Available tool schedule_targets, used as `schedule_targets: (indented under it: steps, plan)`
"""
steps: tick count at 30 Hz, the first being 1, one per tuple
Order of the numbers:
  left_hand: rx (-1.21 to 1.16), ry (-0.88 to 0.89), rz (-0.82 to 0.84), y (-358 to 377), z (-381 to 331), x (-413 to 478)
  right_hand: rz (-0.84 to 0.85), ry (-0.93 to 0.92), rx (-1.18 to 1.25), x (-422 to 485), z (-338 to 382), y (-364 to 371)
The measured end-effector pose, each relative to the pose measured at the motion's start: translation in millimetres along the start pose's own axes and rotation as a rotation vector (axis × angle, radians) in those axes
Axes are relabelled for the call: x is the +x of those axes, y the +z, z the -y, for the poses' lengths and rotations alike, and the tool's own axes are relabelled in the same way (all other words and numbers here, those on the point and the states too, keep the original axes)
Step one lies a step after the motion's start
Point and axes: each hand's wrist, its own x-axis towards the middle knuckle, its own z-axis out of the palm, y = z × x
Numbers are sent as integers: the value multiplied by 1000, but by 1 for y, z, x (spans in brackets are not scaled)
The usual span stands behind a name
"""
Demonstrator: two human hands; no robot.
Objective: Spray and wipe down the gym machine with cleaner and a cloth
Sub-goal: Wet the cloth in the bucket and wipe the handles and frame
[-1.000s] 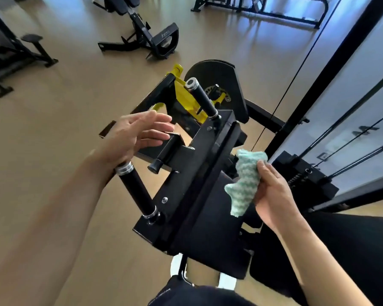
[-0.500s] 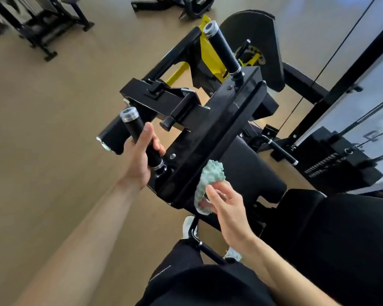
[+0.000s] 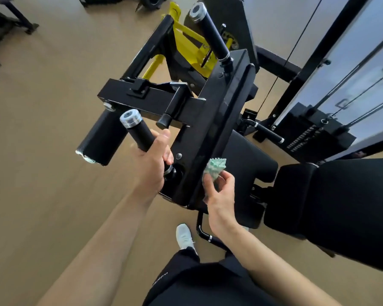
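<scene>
A black gym machine (image 3: 217, 111) with yellow parts fills the middle of the view. My left hand (image 3: 152, 164) grips the lower black handle (image 3: 137, 131), which has a silver end cap. My right hand (image 3: 219, 191) pinches a bunched green-and-white cloth (image 3: 215, 168) and holds it against the edge of the machine's black frame bar, just beside the seat pad (image 3: 250, 164). A second handle (image 3: 210, 34) sticks up at the top. No spray bottle is in view.
A black foam roller pad (image 3: 102, 138) juts out to the left. The weight stack with cables (image 3: 314, 131) stands at the right by a tall black upright. A black backrest pad (image 3: 332, 204) lies at the right. Other machines stand on the tan floor at the top left.
My left hand went from hovering open to gripping the lower handle. My right hand brought the cloth down from the seat side to the frame's lower edge. The view tilted downward.
</scene>
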Motion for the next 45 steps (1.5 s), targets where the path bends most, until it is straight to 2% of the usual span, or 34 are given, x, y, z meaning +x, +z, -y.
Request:
schedule_targets:
  steps: [3, 6, 10, 16, 20, 24, 28, 34, 38, 43, 45]
  plan:
    - [33, 8, 51, -4, 1, 0, 85, 69, 71, 13, 0, 19]
    - [50, 19, 80, -6, 1, 1, 9, 137, 104, 38, 13, 25]
    - [63, 10, 86, -5, 1, 1, 70, 182, 86, 79, 42, 11]
    - [34, 4, 91, -5, 1, -2, 47, 142, 115, 43, 21, 16]
    - [16, 0, 100, -6, 1, -4, 163, 110, 194, -15, -13, 21]
    - [24, 8, 103, -6, 2, -4, 191, 96, 176, -46, -36, 27]
    - [29, 17, 118, -6, 2, -5, 140, 63, 204, -23, -22, 26]
    - [58, 53, 127, -7, 1, -6, 133, 5, -15, 45, 36, 19]
    - [69, 15, 106, -7, -2, -10, 114, 14, -62, 59, 51, 20]
    - [114, 34, 4, -4, 0, -12, 201, 139, 134, 38, 31, 3]
    - [144, 42, -57, -1, 0, -15, 217, 180, 129, 33, 21, 0]
